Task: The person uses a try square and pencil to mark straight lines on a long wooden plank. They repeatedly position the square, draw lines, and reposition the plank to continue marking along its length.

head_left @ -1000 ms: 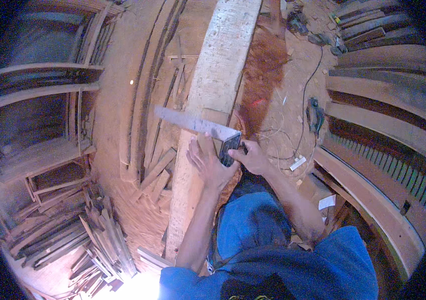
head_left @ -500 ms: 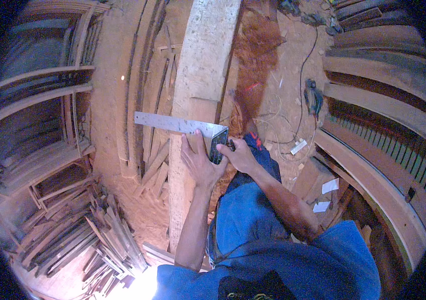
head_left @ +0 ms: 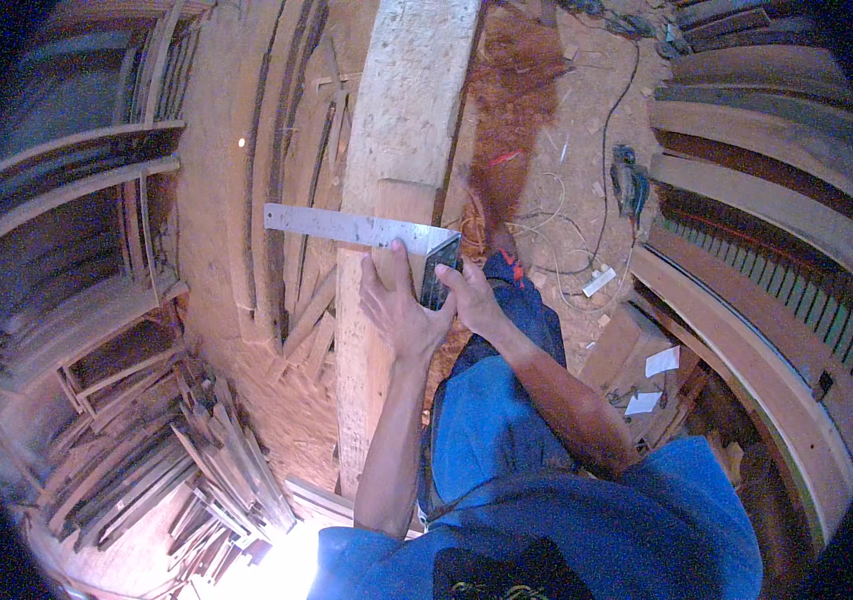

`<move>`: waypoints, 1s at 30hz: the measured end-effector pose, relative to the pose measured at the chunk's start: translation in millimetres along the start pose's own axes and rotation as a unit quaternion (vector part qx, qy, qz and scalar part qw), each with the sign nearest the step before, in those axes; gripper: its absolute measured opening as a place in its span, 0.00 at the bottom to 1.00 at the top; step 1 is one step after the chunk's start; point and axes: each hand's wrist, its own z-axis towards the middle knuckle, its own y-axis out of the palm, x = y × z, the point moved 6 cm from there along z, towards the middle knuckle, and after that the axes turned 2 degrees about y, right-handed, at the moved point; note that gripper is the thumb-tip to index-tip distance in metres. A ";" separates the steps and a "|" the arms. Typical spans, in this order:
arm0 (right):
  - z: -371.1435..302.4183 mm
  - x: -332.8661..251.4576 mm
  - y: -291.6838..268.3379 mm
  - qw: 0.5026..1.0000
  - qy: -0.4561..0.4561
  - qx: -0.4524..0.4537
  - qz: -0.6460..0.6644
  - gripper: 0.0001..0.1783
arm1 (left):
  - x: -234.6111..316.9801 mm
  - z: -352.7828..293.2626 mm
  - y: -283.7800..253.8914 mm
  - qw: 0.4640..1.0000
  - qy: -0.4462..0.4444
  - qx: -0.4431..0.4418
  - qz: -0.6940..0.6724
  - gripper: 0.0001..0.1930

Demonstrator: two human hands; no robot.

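No legible text, labels or numbers.

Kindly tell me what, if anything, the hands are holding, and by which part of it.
A metal square: the right hand grips its dark stock, while a fingertip of the left hand rests against the blade.

Floor [head_left: 214, 240] brown, reddish patch [head_left: 518, 85] right of centre. Wooden frames [head_left: 86, 177] line the left side; greenish slats [head_left: 781, 302] at right. White glare [head_left: 281, 568], lower left.
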 end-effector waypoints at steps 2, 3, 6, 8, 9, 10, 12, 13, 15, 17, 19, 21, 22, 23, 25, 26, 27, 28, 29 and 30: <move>-1.4 -2.3 1.0 1.000 0.005 0.006 0.017 0.19 | -0.3 0.7 0.7 1.000 -0.006 -0.011 0.003 0.57; -2.6 -3.2 0.3 1.000 0.013 0.009 0.015 0.19 | -0.3 1.1 0.8 1.000 -0.009 -0.017 0.004 0.57; -5.5 -5.4 -2.4 0.999 0.038 0.010 -0.006 0.19 | 1.2 2.2 -0.6 1.000 -0.010 -0.014 0.012 0.57; -5.2 -7.7 -2.6 0.999 0.031 0.007 -0.018 0.19 | 1.7 2.5 -0.6 1.000 -0.012 -0.016 0.013 0.57; -4.7 -7.5 -2.8 0.999 0.032 0.011 -0.015 0.20 | 1.8 2.6 -0.5 1.000 -0.012 -0.017 0.013 0.57; -3.9 -7.6 -2.2 1.000 0.027 0.010 -0.006 0.20 | 2.0 2.6 -0.6 1.000 -0.012 -0.017 0.013 0.57; -2.5 -5.8 -1.5 1.000 0.021 0.009 0.009 0.20 | 2.1 2.7 -0.7 1.000 -0.012 -0.015 0.011 0.57; -2.4 -4.1 -1.7 1.000 0.021 0.009 0.015 0.19 | 2.4 2.8 -1.1 1.000 -0.009 -0.011 0.008 0.57; -2.0 -0.5 -2.9 1.000 0.019 0.006 0.015 0.19 | 3.2 3.2 -2.0 1.000 -0.004 -0.003 0.001 0.57; -0.9 3.2 -4.5 1.000 0.015 0.000 0.005 0.19 | 3.4 3.1 -2.0 1.000 -0.005 -0.005 0.006 0.57; 0.0 6.6 -6.6 1.000 0.011 0.002 0.009 0.19 | 3.4 3.0 -2.0 1.000 -0.007 -0.008 0.010 0.57; 1.6 10.3 -8.1 1.000 0.019 0.005 0.011 0.20 | 3.2 2.8 -1.7 1.000 -0.010 -0.012 0.011 0.57; 2.7 12.2 -8.7 0.999 0.030 0.006 0.012 0.20 | 3.0 2.7 -1.5 1.000 -0.010 -0.014 0.010 0.57; 3.0 15.5 -9.7 0.998 0.057 0.016 0.003 0.21 | 2.6 2.5 -1.3 1.000 -0.011 -0.017 0.009 0.57; 3.7 9.4 -9.8 0.999 0.017 0.024 -0.018 0.22 | 2.3 2.3 -1.6 1.000 -0.010 -0.017 0.004 0.58; 3.2 7.9 -10.6 0.998 0.015 0.038 -0.040 0.23 | 2.1 2.4 -1.9 1.000 -0.009 -0.015 0.000 0.58; 2.5 6.2 -7.9 1.000 0.013 0.018 -0.012 0.23 | 2.1 2.5 -2.4 1.000 -0.007 -0.013 -0.003 0.58; 1.1 5.8 -6.2 1.000 0.022 0.003 0.009 0.24 | 1.8 2.5 -2.5 1.000 -0.009 -0.013 -0.005 0.58; -0.3 3.5 -3.6 0.999 0.016 -0.023 0.046 0.25 | 1.7 2.5 -2.3 1.000 -0.010 -0.013 -0.006 0.57; -0.8 4.6 -4.7 0.999 0.032 -0.014 0.038 0.25 | 1.5 2.7 -2.1 1.000 -0.012 -0.012 -0.008 0.57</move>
